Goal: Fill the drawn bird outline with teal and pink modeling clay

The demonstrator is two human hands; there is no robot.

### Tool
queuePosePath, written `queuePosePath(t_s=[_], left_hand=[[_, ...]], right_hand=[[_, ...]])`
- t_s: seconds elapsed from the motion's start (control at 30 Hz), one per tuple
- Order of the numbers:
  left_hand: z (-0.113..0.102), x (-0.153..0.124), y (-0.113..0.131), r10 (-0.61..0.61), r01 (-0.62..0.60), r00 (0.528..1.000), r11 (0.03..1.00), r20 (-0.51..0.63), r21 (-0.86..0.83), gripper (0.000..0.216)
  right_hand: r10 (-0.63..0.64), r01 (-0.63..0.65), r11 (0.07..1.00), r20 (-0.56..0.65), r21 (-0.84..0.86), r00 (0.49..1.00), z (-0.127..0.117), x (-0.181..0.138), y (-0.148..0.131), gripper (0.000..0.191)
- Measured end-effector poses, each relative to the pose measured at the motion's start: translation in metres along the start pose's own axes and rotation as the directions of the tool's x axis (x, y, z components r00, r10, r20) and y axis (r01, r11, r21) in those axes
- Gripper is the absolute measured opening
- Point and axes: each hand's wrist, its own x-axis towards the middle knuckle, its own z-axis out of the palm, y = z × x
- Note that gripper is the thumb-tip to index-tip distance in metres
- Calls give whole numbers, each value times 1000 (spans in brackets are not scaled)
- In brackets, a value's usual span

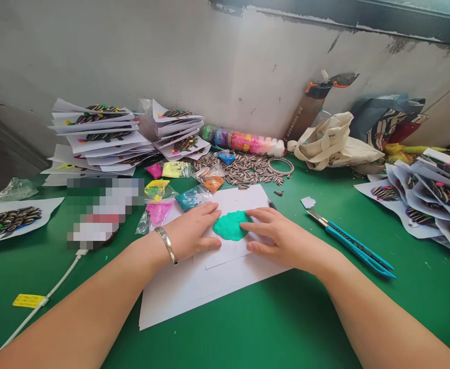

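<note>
A flattened patch of green modelling clay (230, 226) lies on white paper (194, 282) in front of me. My left hand (194, 230), with a silver bangle (166, 245) at the wrist, rests at the clay's left side, fingers stretched out. From the right, my right hand (278, 233) has its fingers spread, with fingertips touching the clay's edge. Pencil lines show on the sheet under and below the clay. Small bags of coloured clay, among them pink (159, 212), teal (194, 198) and orange (210, 179), sit just beyond the paper.
Sunflower seeds (243, 169) are heaped behind the bags, beside a roll of tape (280, 166). A blue utility knife (357, 246) lies at right. Stacks of seed-decorated sheets (98, 138) stand left and right (435, 195). A white cable (61, 279) crosses the left side.
</note>
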Motion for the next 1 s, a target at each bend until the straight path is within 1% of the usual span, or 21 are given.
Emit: queuePosePath(t_s=[0.1, 0.17, 0.27, 0.47, 0.7, 0.9, 1.0], left_hand=[[1, 0, -2, 29, -29, 999, 999, -15, 23, 59], [1, -1, -2, 52, -51, 998, 998, -29, 26, 56], [1, 0, -2, 63, -63, 997, 998, -35, 15, 55], [3, 0, -3, 50, -50, 999, 999, -9, -6, 57], [1, 0, -3, 114, -116, 992, 993, -56, -33, 37], [1, 0, -2, 108, -110, 993, 993, -54, -37, 41], [1, 0, -2, 113, -116, 991, 992, -66, -42, 40]], right_hand=[[-14, 11, 997, -33, -76, 999, 4, 1, -10, 44], [-49, 47, 993, -11, -109, 999, 7, 2, -18, 51], [-65, 69, 988, 37, -139, 997, 12, 4, -26, 56], [-74, 85, 979, 62, -185, 995, 23, 11, -30, 55], [-57, 67, 975, 52, -214, 997, 30, 16, -34, 54], [-42, 50, 977, 43, -207, 998, 33, 16, -32, 53], [-39, 43, 976, 22, -212, 999, 36, 16, -32, 57]])
